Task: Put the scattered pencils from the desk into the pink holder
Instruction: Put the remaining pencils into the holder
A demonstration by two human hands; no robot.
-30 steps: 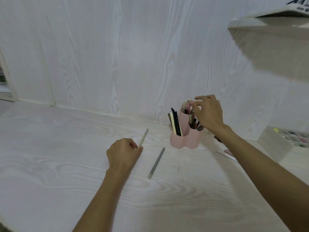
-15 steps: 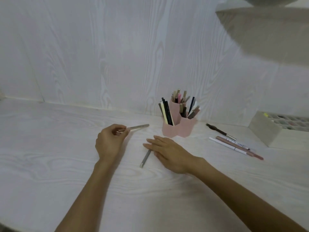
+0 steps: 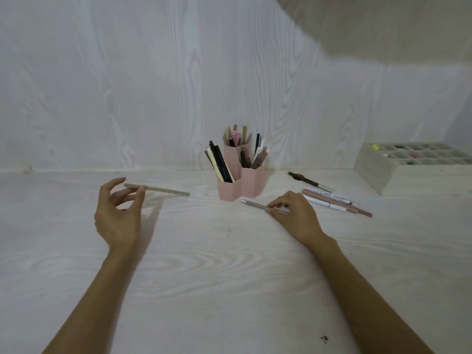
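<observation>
The pink holder [image 3: 240, 185] stands far on the desk [image 3: 229, 290], near the wall [image 3: 153, 85], its cups crowded with upright pens that narrow the openings. Loose pens [image 3: 329, 200] lie just right of it, and a divided box [image 3: 398, 169] blocks the far right. A shelf [image 3: 383, 26] overhangs there. Left and near, the desk lies bare and wide for passing.

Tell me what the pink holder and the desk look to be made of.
Pink holder: probably matte plastic, with uniform colour, crisp hexagonal walls and no shine. Desk: pale whitewashed wood or wood-look laminate, with printed-looking grain swirls and a flat, low-sheen surface; which one cannot be told.
</observation>
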